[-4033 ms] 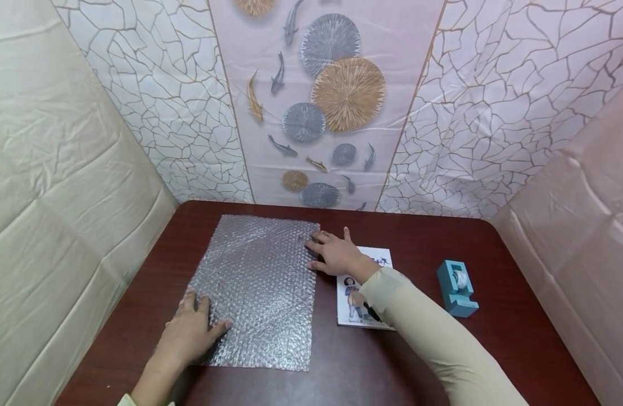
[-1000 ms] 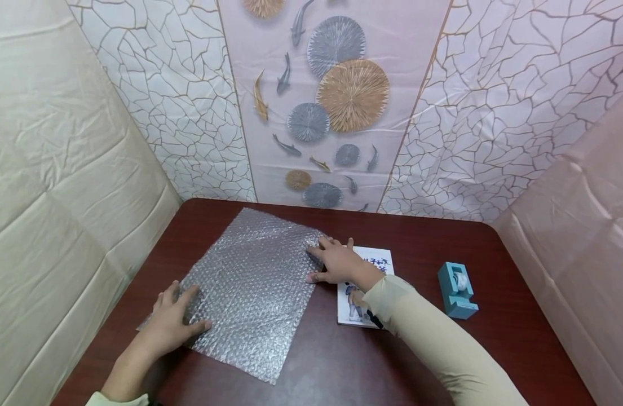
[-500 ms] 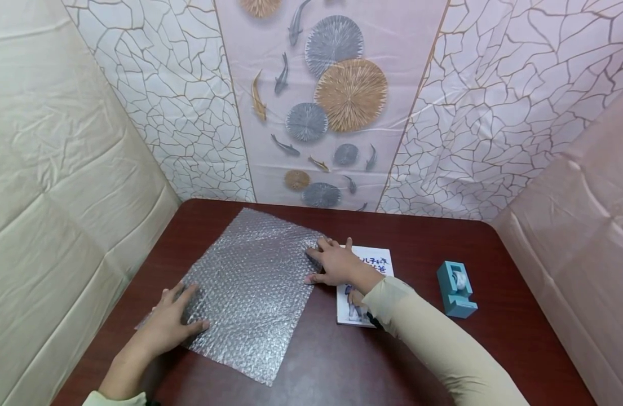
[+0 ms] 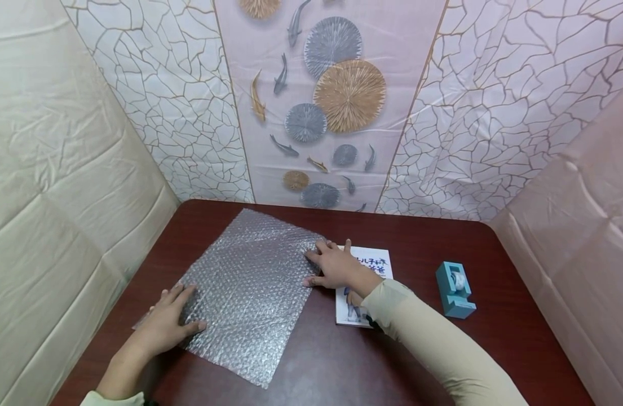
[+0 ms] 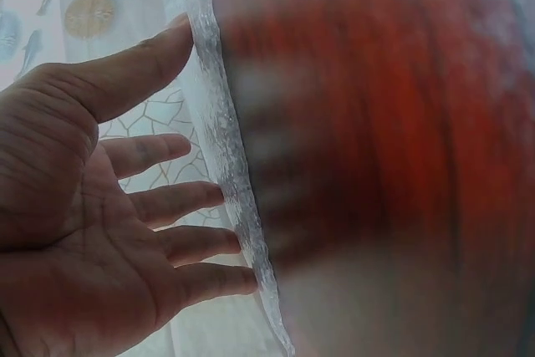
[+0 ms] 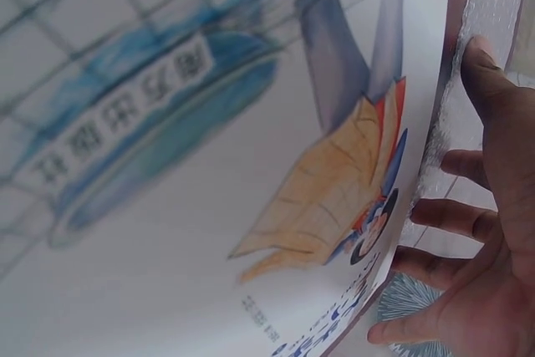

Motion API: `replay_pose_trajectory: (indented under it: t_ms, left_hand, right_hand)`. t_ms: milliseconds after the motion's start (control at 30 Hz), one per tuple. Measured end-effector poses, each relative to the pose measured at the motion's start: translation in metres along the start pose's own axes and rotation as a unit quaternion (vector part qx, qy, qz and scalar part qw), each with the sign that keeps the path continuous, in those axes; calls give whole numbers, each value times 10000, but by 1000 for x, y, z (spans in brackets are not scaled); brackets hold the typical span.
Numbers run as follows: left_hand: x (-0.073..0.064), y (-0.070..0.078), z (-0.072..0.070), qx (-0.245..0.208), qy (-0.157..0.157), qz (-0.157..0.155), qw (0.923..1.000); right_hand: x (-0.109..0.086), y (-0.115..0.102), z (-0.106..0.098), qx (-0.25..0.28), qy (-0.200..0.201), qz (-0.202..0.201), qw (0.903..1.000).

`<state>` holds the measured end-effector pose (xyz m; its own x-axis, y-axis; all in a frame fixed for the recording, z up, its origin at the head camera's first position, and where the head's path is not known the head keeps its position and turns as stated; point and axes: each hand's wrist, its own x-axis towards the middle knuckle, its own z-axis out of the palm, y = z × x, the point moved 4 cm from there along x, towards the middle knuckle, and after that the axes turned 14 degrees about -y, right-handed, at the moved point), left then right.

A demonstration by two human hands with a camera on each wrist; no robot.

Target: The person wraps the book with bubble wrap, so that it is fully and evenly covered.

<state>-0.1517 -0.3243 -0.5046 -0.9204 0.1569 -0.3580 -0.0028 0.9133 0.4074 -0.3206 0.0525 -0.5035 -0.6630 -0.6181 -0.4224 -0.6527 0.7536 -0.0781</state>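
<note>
The bubble-wrap sheet (image 4: 245,301) is lying spread on the left and middle of the table, turned obliquely, one corner pointing to the near edge and another to the far edge. The left hand (image 4: 164,324) is resting near its left corner, fingers extended and released; the right hand (image 4: 336,266) is touching the opposite corner, fingers spread and unclenched, apparently grasping nothing. Stage, as judged: early. The sheet is lying open and looks roughly placed; no fold and no tape are showing on it. The book (image 4: 377,262), its white cover carrying a drawing and blue characters, is lying off the sheet, just to its right, partly hidden under the right hand and sleeve (image 4: 443,344). The teal tape dispenser (image 4: 452,296) is standing well apart on the right, holding its roll of tape (image 4: 458,280), with neither hand near it. Surface: the table (image 4: 418,234) is showing dark red-brown wood grain and rounded far corners. Room: a patterned backdrop (image 4: 349,96) with fish and round motifs is hanging behind, and creased pale cloth (image 4: 52,169) is enclosing both sides.
</note>
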Motion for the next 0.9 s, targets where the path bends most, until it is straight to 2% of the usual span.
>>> replay_pose_trajectory:
  t_ms: [500, 900]
  left_hand:
    - [-1, -3, -3, 36, 16, -97, 9999]
    - [-2, -7, -5, 77, -43, -490, 9988]
  right_hand:
    - [-4, -7, 1, -43, 8, 167, 9999]
    - [-7, -11, 5, -169, 64, 290, 9994]
